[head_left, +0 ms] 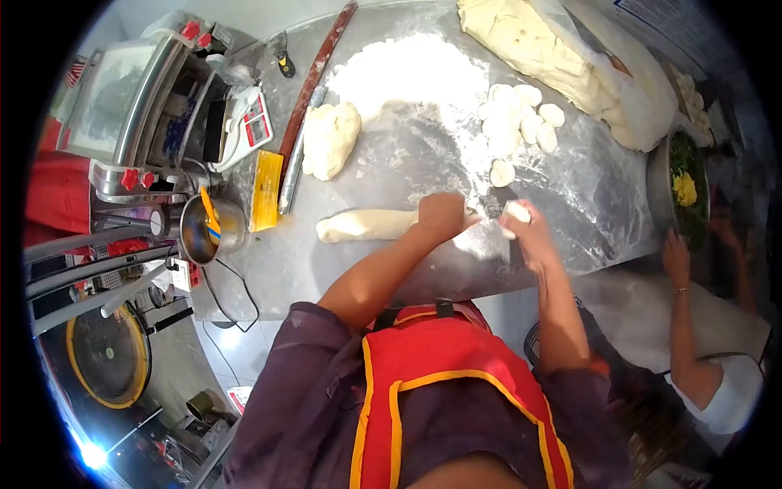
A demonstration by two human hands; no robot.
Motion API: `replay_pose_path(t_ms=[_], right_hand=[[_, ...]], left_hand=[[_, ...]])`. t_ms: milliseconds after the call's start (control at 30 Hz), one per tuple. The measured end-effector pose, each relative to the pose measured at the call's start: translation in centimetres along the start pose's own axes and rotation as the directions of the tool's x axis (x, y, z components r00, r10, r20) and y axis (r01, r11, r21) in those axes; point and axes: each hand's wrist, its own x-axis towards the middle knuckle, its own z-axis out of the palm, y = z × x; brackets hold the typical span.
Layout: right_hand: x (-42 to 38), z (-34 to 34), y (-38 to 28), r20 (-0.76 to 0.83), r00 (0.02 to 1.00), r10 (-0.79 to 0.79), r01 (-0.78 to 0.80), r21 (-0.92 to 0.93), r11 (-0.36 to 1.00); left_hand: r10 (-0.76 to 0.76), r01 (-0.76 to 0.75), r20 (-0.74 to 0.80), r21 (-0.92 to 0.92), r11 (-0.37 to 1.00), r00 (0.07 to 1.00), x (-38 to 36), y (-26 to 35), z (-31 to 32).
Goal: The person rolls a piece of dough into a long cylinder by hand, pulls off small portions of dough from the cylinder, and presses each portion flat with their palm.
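Observation:
A long roll of pale dough (366,225) lies across the grey worktop (391,273). My left hand (442,217) is wrapped round the roll's right end. Just to the right, my right hand (528,232) holds a small piece of dough (516,213) above the worktop, apart from the roll. Beyond my hands, several small dough pieces (505,122) sit together, with a single one (503,173) nearer to me. White flour (407,77) is spread over the back of the worktop. A larger lump of dough (330,140) rests at the left.
A red rolling pin (314,73), yellow scraper (266,191), scale (248,126) and metal pot (212,230) are at the left. A large dough mass (562,65) lies at the back right. Another person's hands (678,259) are beside a bowl of greens (688,175).

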Motion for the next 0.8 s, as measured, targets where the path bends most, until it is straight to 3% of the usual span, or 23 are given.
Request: replay_pose_path(t_ms=[67, 100, 133, 200, 233, 300, 333, 433, 467, 500, 533, 567, 800], right_hand=[[2.0, -0.5, 0.2, -0.041, 0.998, -0.042, 0.033, -0.202, 0.979], [3.8, -1.1, 2.6, -0.049, 0.961, -0.271, 0.181, -0.63, 0.755], [4.4, -1.1, 4.1, -0.034, 0.931, -0.363, 0.218, -0.744, 0.631], [4.8, -0.4, 5.2, 0.035, 0.852, -0.522, 0.242, -0.911, 0.333], [4.8, -0.3, 5.1, -0.002, 0.899, -0.439, 0.174, -0.916, 0.36], [4.3, -0.1, 4.3, 0.122, 0.787, -0.605, 0.264, -0.953, 0.151], [4.1, 0.1, 3.4, 0.191, 0.713, -0.675, 0.291, -0.956, 0.037], [1.7, 3.3, 1.0, 0.185, 0.749, -0.636, 0.472, -0.823, 0.316], [1.4, 4.1, 1.2, 0.152, 0.886, -0.439, 0.423, -0.652, 0.629], [1.4, 4.9, 1.4, 0.183, 0.96, -0.213, 0.273, -0.426, 0.863], [1.5, 5.4, 1.6, 0.275, 0.961, 0.007, 0.044, -0.179, 0.983], [2.3, 5.6, 2.7, 0.3, 0.953, 0.05, -0.03, -0.07, 0.997], [1.2, 7.3, 3.1, 0.099, 0.992, -0.073, 0.109, -0.43, 0.896]], left_hand=[[0.097, -0.105, -0.19, -0.031, 0.994, 0.977, -0.6, -1.2, 1.4], [0.141, -0.158, -0.285, -0.038, 0.987, 0.948, -1.0, -1.7, 2.0], [0.137, -0.137, -0.297, 0.021, 0.99, 0.945, -1.8, -2.0, 1.8], [0.13, -0.091, -0.318, 0.137, 0.986, 0.939, -3.1, -2.5, 1.2], [0.146, -0.1, -0.309, 0.161, 0.982, 0.94, -3.1, -2.8, 1.4], [0.173, -0.116, -0.293, 0.203, 0.972, 0.94, -3.1, -3.6, 2.0], [0.191, -0.158, -0.287, 0.134, 0.978, 0.939, -3.0, -4.0, 2.2], [0.244, -0.267, -0.268, -0.05, 0.962, 0.932, -2.9, -5.0, 2.3], [0.263, -0.295, -0.259, -0.092, 0.951, 0.929, -2.9, -5.2, 2.1], [0.283, -0.323, -0.254, -0.133, 0.937, 0.925, -3.1, -5.3, 1.6], [0.263, -0.3, -0.225, -0.151, 0.942, 0.938, -3.3, -5.1, 1.2], [0.242, -0.276, -0.197, -0.167, 0.946, 0.95, -3.4, -4.8, 0.8], [0.212, -0.243, -0.299, -0.069, 0.968, 0.93, -2.6, -4.2, 3.3]])
